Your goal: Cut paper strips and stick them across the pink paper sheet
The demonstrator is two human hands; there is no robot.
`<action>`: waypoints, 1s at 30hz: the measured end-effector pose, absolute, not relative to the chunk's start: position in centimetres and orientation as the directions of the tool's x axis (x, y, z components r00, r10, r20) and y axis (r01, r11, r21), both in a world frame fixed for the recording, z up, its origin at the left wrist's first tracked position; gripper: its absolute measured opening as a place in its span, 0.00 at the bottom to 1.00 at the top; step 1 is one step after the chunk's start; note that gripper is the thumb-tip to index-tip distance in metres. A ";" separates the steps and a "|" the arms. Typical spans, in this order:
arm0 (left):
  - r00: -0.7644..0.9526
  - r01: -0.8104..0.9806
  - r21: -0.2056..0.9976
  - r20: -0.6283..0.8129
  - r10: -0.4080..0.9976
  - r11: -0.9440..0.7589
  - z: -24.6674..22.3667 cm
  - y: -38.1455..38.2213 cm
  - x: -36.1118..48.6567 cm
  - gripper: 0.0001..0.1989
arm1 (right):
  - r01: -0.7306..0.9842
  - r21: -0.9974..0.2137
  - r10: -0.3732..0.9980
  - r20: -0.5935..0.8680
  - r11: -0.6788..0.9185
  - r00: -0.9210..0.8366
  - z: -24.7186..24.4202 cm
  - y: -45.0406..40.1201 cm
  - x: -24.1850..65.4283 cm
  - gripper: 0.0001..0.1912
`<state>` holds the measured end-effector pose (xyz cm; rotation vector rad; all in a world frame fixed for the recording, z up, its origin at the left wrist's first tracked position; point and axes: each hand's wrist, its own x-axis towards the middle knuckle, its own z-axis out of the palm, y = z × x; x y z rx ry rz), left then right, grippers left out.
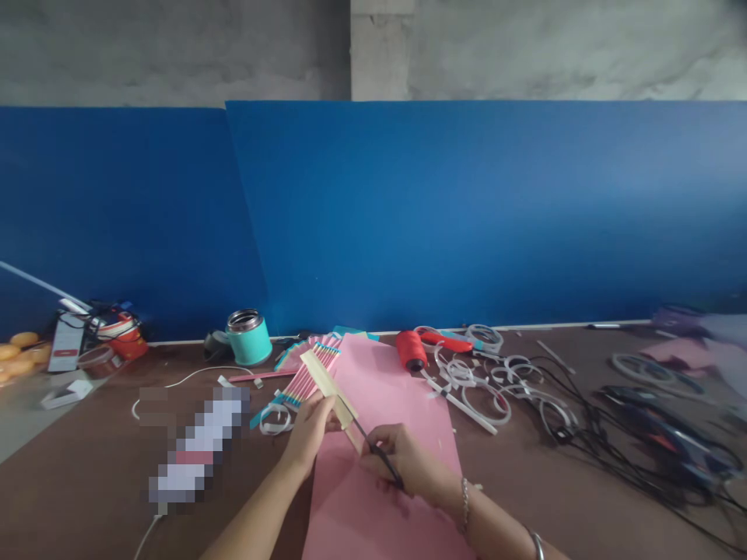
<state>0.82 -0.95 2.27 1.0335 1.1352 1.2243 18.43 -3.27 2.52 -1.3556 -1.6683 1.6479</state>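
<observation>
A long pale yellow strip, apparently paper or card, slants over the pink sheet. My left hand is closed on the strip's left edge near its middle. Dark-handled scissors are in my right hand, whose fingers wrap round the handles. Their blades point up and left and lie along the strip's lower part, where it looks split lengthwise. Beneath and beyond the strip lies a pink pleated piece with blue edges, partly hidden by it.
A red thread spool and a red-handled tool lie behind the sheet. Coiled white strips and black cables spread to the right. On the left are a turquoise open jar, a pixelated object and a white cord.
</observation>
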 end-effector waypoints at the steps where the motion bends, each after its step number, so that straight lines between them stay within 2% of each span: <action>1: 0.005 -0.155 0.985 -0.077 0.997 0.076 2.3 -1.0 0.8 0.10 | 0.324 -0.926 0.842 -0.326 -0.193 -0.430 2.5 -3.3 18.4 0.08; 8: 0.070 -0.202 0.978 -0.043 0.997 0.056 2.3 -1.4 1.3 0.08 | 0.266 -0.935 0.859 -0.328 -0.235 -0.392 1.9 -3.3 18.0 0.14; 14: 0.110 -0.247 0.963 -0.088 0.990 0.113 2.5 -1.5 1.7 0.09 | 0.231 -0.947 0.867 -0.302 -0.224 -0.396 1.2 -3.3 17.9 0.15; 30: 0.070 -0.237 0.964 -0.107 0.992 0.120 2.5 -1.7 1.7 0.12 | 0.332 -0.918 0.876 -0.333 -0.216 -0.350 2.0 -3.4 17.7 0.09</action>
